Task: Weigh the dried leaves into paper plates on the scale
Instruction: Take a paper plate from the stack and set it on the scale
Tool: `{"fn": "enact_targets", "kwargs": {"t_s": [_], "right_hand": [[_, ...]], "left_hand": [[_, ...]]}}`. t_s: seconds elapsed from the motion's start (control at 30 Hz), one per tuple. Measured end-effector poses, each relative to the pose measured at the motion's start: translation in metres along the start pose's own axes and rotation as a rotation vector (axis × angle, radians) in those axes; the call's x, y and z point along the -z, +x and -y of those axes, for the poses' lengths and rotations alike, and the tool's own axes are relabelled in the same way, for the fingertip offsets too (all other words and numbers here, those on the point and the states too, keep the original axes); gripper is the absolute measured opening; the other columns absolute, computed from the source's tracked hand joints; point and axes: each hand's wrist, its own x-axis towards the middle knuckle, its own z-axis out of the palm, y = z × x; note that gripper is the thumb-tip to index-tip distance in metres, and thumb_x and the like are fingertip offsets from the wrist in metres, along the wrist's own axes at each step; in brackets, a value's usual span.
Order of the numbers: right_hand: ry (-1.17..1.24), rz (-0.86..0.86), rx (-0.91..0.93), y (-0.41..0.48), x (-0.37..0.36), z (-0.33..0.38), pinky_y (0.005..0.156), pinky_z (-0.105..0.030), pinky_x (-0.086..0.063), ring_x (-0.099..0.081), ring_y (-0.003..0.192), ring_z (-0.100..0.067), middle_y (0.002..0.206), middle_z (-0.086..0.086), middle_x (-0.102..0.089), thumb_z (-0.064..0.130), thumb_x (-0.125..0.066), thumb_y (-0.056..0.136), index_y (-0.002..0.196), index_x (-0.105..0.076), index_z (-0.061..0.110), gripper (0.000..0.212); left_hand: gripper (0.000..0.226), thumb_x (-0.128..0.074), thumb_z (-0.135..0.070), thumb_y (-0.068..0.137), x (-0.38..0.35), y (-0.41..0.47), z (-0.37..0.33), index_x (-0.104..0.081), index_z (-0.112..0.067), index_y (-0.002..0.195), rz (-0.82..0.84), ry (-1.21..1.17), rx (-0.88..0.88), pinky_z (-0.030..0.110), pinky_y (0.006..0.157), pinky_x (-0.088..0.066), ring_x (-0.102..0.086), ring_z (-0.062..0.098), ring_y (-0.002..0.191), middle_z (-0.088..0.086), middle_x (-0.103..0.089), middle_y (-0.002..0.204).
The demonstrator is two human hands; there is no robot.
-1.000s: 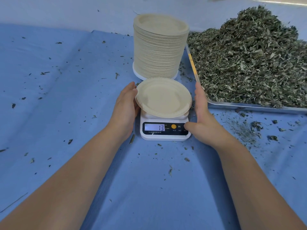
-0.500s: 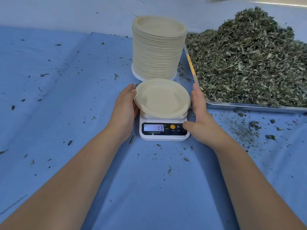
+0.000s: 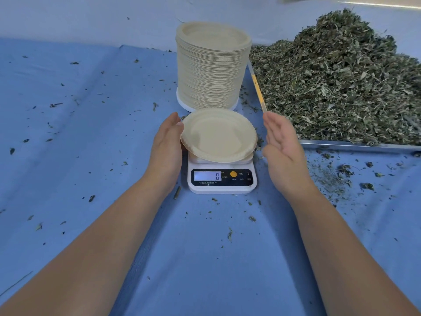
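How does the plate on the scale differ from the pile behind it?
The plate on the scale is single and low; the pile of plates is a tall column on a white disc. The left hand is at the plate's rim; none is near the pile. Both are beige and round.

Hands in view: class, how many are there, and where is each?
2. The left hand touches the left rim of the paper plate on the scale; the right hand hovers open right of it, apart.

Head view (single); looks forward-down; close.
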Motion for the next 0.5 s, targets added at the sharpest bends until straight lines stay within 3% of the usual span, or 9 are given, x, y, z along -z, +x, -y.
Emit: {"fn": "enact_targets", "kwargs": {"t_s": [0.1,0.23,0.3,0.37,0.43,0.5], "right_hand": [[-0.025,-0.072,0.021,-0.001,0.001,0.002,0.114,-0.014,-0.032,-0.036,0.141,0.007,0.155,0.012,-0.042,0.003,-0.039,0.085,0.149,-0.041,0.023,0.067],[-0.163,-0.225,0.073,0.005,0.003,0.008,0.111,-0.026,-0.043,-0.053,0.128,0.004,0.141,0.01,-0.058,0.006,-0.047,0.091,0.136,-0.055,0.024,0.049],[-0.415,-0.335,0.156,0.019,0.011,0.015,0.088,-0.026,-0.055,-0.066,0.095,0.0,0.12,0.011,-0.068,0.015,-0.049,0.09,0.121,-0.063,0.023,0.035],[-0.719,-0.38,0.201,0.04,0.026,0.02,0.069,-0.03,-0.051,-0.062,0.074,-0.011,0.102,0.006,-0.071,0.021,-0.047,0.088,0.113,-0.066,0.02,0.031],[-0.991,-0.353,0.128,0.063,0.042,0.016,0.078,-0.039,-0.051,-0.06,0.093,-0.027,0.105,-0.006,-0.069,0.027,-0.046,0.091,0.118,-0.065,0.015,0.035],[-1.178,-0.246,-0.113,0.082,0.053,0.006,0.096,-0.052,-0.046,-0.05,0.118,-0.039,0.127,-0.014,-0.06,0.043,-0.039,0.099,0.131,-0.058,0.016,0.046]], "left_hand": [[0.071,-0.049,-0.044,0.085,0.001,0.0,-0.003,-0.046,-0.025,0.153,-0.037,0.02,-0.034,0.039,0.121,-0.037,-0.048,0.007,0.14,-0.01,-0.048,0.156],[0.061,-0.048,-0.045,0.085,-0.001,0.014,-0.007,-0.053,-0.031,0.144,-0.056,0.005,-0.063,0.037,0.119,-0.039,-0.052,0.002,0.133,-0.018,-0.057,0.14],[0.055,-0.048,-0.045,0.085,-0.004,0.019,-0.011,-0.057,-0.033,0.137,-0.074,-0.024,-0.062,0.037,0.117,-0.042,-0.058,-0.002,0.124,-0.024,-0.062,0.124],[0.045,-0.048,-0.046,0.085,-0.006,0.021,-0.009,-0.058,-0.036,0.127,-0.109,-0.058,-0.076,0.036,0.115,-0.044,-0.062,-0.005,0.116,-0.027,-0.064,0.114],[0.039,-0.049,-0.047,0.084,-0.005,0.019,-0.002,-0.059,-0.038,0.121,-0.138,-0.101,-0.076,0.036,0.114,-0.045,-0.062,-0.005,0.116,-0.025,-0.064,0.118],[0.034,-0.05,-0.049,0.087,-0.002,0.019,0.005,-0.06,-0.043,0.119,-0.131,-0.102,-0.079,0.036,0.114,-0.045,-0.062,-0.005,0.118,-0.023,-0.063,0.125]]}}
